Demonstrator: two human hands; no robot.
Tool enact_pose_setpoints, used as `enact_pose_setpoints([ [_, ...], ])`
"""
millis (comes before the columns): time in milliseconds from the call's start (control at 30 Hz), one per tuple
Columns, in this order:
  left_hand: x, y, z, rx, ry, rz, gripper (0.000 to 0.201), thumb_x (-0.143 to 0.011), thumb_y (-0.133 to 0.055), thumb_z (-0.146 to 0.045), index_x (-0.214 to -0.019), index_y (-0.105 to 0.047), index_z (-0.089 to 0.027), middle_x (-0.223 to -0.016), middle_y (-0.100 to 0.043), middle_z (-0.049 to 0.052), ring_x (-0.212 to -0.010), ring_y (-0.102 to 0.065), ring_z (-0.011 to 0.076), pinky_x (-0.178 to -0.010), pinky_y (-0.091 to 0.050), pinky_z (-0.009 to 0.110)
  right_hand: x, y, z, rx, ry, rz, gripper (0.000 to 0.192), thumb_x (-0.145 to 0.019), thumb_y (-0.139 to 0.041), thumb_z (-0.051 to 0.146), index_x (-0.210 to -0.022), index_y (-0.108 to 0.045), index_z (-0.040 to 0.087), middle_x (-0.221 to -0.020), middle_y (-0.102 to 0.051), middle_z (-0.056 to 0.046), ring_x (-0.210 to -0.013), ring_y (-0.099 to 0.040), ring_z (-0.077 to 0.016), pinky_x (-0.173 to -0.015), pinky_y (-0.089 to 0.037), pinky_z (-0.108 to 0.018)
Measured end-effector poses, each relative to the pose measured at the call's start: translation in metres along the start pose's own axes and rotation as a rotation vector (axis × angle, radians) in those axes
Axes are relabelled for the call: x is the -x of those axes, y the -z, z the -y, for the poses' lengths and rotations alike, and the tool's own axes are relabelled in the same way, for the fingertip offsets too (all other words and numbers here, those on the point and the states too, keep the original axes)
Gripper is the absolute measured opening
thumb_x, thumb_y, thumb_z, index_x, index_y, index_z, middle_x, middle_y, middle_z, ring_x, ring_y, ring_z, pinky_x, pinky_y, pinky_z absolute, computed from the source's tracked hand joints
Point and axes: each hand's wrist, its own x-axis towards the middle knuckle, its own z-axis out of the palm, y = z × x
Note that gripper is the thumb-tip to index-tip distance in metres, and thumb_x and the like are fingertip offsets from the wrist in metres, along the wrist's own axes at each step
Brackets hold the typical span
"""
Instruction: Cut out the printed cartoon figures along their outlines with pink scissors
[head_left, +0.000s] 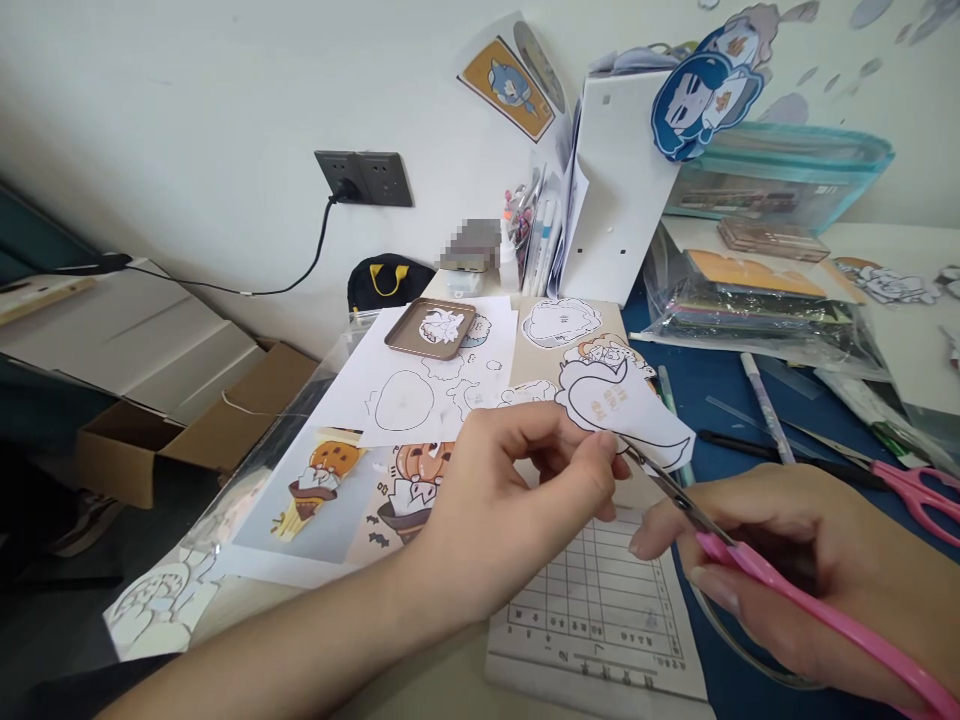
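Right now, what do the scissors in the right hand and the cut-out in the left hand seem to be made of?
The scissors seem to have glossy pink plastic handles and thin grey blades, probably metal, judging by their dull shine. The cut-out looks like matte white printed paper, possibly sticker paper: it is thin, bends slightly, and its edge is trimmed. The left hand pinches it; the right hand works the scissors.

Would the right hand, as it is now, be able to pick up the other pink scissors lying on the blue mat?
Probably not: the right hand already grips pink scissors cutting the paper cutout. The spare pink scissors lie close by, unobstructed.
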Motion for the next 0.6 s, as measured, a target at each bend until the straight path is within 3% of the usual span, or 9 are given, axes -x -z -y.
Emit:
enact_pose_setpoints([
  [367,0.0,0.0,0.002,-0.015,-0.01,-0.01,0.024,-0.085,-0.059,-0.024,-0.062,-0.064,-0.015,-0.053,-0.06,-0.004,-0.051,-0.051,0.0063,-0.049,-0.041,0.017,0.0,0.0,0.001,0.006,-0.024,-0.001,0.03,-0.074,-0.047,0.012,-0.082,-0.072,0.026,-0.051,-0.035,0.008,-0.041,-0.031,-0.0092,-0.037,-0.028,-0.021],
  [500,0.0,0.001,0.006,-0.06,-0.063,-0.026,0.024,-0.086,-0.06,-0.026,-0.064,-0.064,-0.016,-0.055,-0.061,-0.004,-0.052,-0.052,0.0066,-0.051,-0.042,0.019,0.001,0.0,0.0,-0.065,-0.063,0.046,0.017,-0.079,-0.058,0.019,-0.088,-0.07,0.027,-0.053,-0.034,0.009,-0.045,-0.028,-0.0097,-0.04,-0.025,-0.021],
  [600,-0.003,0.003,0.011,-0.094,-0.108,-0.101,0.025,-0.086,-0.06,-0.026,-0.064,-0.064,-0.017,-0.057,-0.063,-0.004,-0.053,-0.054,0.007,-0.053,-0.044,0.019,0.002,0.001,-0.004,-0.078,-0.04,0.029,0.015,-0.079,-0.065,0.027,-0.093,-0.069,0.029,-0.053,-0.037,0.009,-0.044,-0.033,-0.0095,-0.039,-0.028,-0.02],
])
